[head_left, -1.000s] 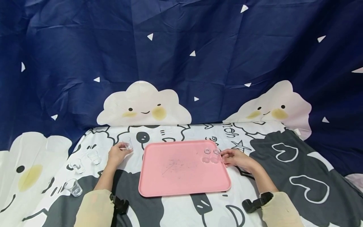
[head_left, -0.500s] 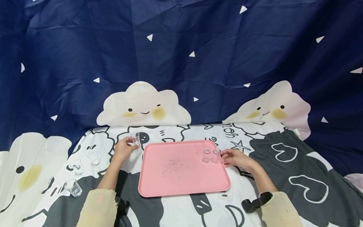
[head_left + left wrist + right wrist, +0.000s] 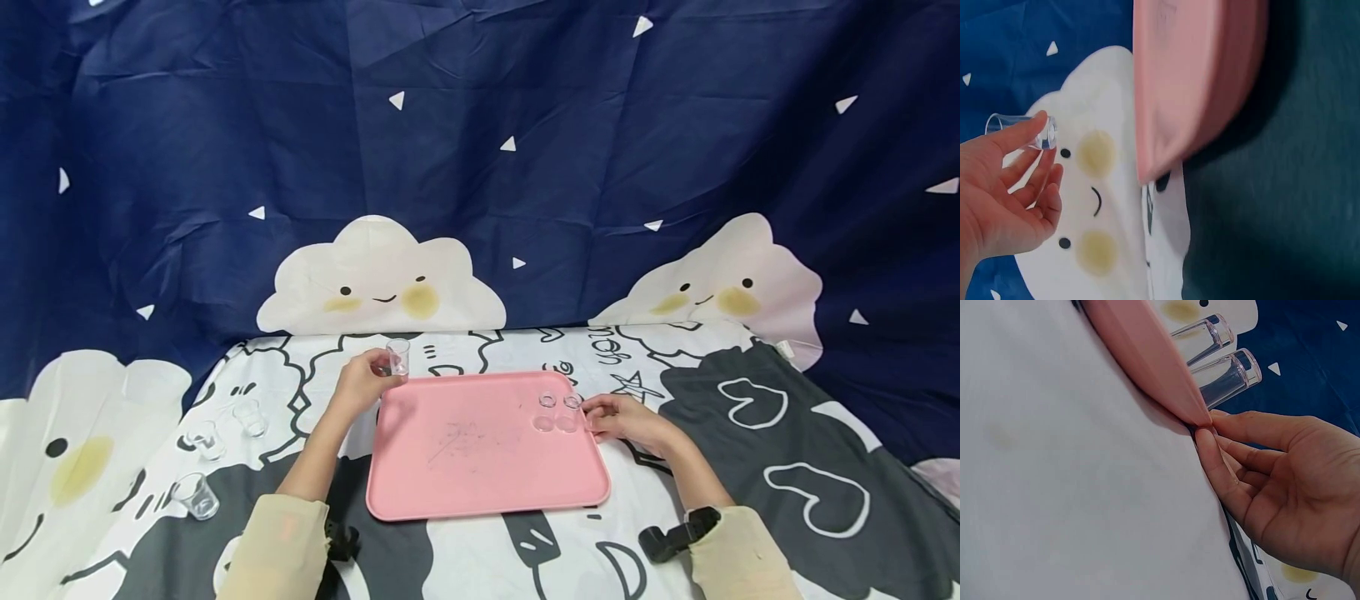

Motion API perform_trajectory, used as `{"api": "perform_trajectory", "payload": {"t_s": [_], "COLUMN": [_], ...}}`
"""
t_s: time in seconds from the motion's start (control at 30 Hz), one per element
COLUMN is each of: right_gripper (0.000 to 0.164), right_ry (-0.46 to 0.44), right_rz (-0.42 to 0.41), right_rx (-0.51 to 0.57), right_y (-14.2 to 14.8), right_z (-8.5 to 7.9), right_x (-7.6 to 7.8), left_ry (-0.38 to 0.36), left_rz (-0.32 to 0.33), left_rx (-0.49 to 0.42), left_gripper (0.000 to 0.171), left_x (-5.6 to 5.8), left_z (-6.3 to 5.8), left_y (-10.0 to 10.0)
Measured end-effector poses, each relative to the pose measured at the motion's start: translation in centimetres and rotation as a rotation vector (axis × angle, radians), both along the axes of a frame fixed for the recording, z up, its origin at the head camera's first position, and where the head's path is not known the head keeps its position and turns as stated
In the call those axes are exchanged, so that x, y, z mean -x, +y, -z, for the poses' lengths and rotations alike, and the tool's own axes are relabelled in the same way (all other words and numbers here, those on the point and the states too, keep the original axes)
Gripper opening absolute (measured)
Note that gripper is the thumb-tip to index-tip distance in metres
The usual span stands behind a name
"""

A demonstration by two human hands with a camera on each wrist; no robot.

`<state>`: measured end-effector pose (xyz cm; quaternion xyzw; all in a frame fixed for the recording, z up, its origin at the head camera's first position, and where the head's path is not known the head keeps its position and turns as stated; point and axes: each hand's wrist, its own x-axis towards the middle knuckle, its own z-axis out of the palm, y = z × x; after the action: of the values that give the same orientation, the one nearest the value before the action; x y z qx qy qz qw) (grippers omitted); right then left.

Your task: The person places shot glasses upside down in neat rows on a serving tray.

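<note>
My left hand [image 3: 363, 385] pinches a small clear cup [image 3: 398, 358] between thumb and fingers, by the far left corner of a pink tray [image 3: 465, 492]. That cup [image 3: 1013, 123] is held upright, its wider rim up and its thick base down, apart from the tray in the left wrist view. At the tray's right edge, my right hand [image 3: 624, 418] grips the rim between thumb and forefinger. Just inside that edge, two clear cups [image 3: 1229, 378] stand upside down, bases up.
Several more clear cups stand or lie on the patterned cloth at the left, among them a cup [image 3: 197, 497] near the front and a cup [image 3: 250, 418] farther back. A dark blue curtain [image 3: 480, 167] hangs behind.
My left hand has carried the cup rightward, from the cloth left of the tray to its far left corner. The right hand has stayed at the tray's edge.
</note>
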<state>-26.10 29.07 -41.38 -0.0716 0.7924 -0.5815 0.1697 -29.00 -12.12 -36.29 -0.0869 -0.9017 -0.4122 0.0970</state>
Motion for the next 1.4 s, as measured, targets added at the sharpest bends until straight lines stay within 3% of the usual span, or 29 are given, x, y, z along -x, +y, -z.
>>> {"api": "perform_trajectory", "payload": {"t_s": [0.67,1.07,1.4], "right_gripper": [0.041,0.042,0.041], "right_ry": [0.009,0.006,0.005], "right_rz": [0.002,-0.002,0.004], "right_rx": [-0.005,-0.007,-0.016], "right_y": [0.0,0.0,-0.1], "right_z": [0.0,-0.1,-0.1], "right_x": [0.0,0.0,0.0], "left_ry": [0.039,0.042,0.002], "left_rz": [0.115,0.192,0.237], "left_rx": [0.000,0.026,0.040], "left_gripper": [0.032,0.028,0.027], "left_x": [-1.4,-1.7,-2.0], "left_z": [-0.7,-0.2,0.2], "left_y": [5.7,8.1,9.3]}}
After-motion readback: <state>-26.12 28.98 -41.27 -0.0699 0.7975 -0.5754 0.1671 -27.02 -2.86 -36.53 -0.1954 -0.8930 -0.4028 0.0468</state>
